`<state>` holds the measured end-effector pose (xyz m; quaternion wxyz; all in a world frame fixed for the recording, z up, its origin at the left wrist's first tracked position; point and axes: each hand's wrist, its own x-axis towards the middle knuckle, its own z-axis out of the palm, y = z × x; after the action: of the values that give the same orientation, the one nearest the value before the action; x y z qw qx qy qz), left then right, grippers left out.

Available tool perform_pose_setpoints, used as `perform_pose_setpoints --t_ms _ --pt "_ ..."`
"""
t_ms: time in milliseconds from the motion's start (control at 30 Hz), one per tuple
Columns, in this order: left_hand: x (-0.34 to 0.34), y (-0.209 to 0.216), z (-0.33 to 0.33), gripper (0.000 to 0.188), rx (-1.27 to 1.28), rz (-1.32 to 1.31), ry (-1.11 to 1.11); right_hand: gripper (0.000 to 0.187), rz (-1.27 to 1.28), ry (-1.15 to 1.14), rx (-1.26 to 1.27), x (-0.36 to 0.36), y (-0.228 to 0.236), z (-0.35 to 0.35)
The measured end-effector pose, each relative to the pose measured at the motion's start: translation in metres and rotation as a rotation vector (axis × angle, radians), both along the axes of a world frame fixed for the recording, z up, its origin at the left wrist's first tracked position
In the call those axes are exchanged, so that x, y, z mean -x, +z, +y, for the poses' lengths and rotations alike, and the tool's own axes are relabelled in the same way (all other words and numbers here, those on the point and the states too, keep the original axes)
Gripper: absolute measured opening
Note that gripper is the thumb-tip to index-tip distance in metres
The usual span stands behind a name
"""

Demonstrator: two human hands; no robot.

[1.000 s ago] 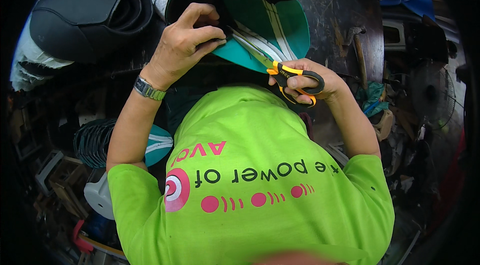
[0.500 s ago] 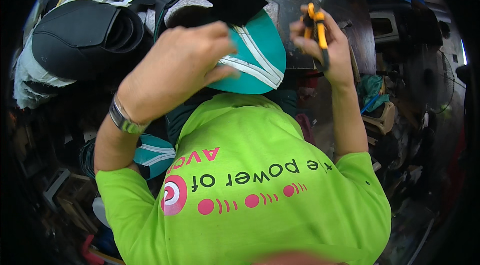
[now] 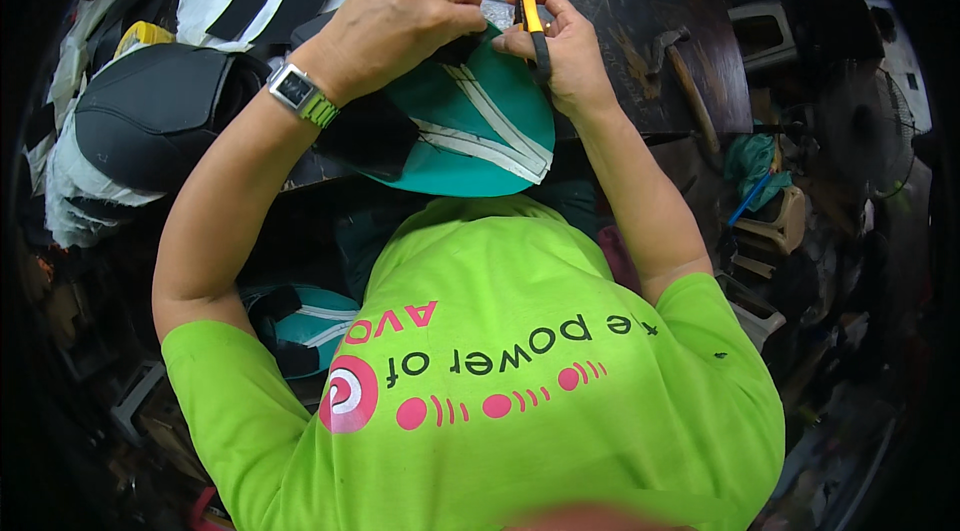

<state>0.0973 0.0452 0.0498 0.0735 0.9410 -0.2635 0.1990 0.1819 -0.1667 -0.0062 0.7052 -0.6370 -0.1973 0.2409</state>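
A teal and black sewn piece (image 3: pixel 462 143) with two white stripes meeting in a V lies at the near edge of the dark table. My left hand (image 3: pixel 405 26) is closed, its fingertips pinched at the far edge of this piece. Close beside it on the right, my right hand (image 3: pixel 568 56) grips scissors (image 3: pixel 530 11) by their yellow and black handles, the blades pointing away from me. My right fingertips also come near the teal edge. What exactly is between my left fingertips is too small to tell.
Black padded pieces (image 3: pixel 150 116) are stacked at left on white fabric. Black strips (image 3: pixel 245 3) lie on white cloth at the back. A hammer (image 3: pixel 690 81) rests on the table's right side. Another teal piece (image 3: pixel 310 331) sits below my left arm; a fan (image 3: pixel 875 131) stands far right.
Both hands have moved farther from me, the right one also leftward with the scissors, so they are now close together. The sewn piece has shifted slightly left, and its black part lies lower.
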Motion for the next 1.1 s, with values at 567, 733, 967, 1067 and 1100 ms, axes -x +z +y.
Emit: perform_pose_setpoints --t_ms 567,733,967,1067,1100 --pt "0.008 -0.016 -0.001 0.009 -0.168 0.192 0.058 0.06 -0.316 -0.038 0.259 -0.003 -0.001 0.008" --pt "0.008 -0.016 0.003 0.005 -0.121 0.095 -0.017 0.062 -0.357 -0.063 0.279 -0.001 -0.001 0.006" --pt "0.007 -0.015 0.009 0.009 0.025 0.242 0.138 0.065 -0.592 -0.091 0.623 0.024 0.054 -0.065" --pt "-0.001 -0.012 0.01 0.009 0.051 0.236 0.093 0.068 -0.839 0.072 0.999 0.032 0.072 -0.093" --pt "-0.003 -0.011 0.01 0.009 0.071 0.269 0.103 0.067 -0.863 0.11 1.003 0.033 0.076 -0.096"
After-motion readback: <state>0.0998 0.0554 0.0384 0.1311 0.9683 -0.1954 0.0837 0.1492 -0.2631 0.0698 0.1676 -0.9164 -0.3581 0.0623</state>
